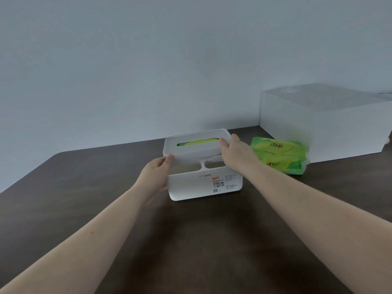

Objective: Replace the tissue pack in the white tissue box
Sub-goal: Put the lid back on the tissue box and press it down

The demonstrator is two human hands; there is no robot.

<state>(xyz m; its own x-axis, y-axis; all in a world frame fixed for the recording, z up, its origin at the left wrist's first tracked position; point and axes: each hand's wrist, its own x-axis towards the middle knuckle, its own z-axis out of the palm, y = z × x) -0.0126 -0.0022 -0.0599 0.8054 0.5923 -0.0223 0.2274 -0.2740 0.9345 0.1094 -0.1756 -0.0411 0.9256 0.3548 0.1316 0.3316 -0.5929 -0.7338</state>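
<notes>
While both hands clamp the lid [196,145] above the white tissue box [204,186] mid-table, left fingers [169,159] barely pinch; lid may slip. Green tissue pack [280,157] lies just right.

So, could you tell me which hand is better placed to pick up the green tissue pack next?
The right hand. It holds the lid at the end nearest the green tissue pack, just beside it. The left hand is across the box.
</notes>
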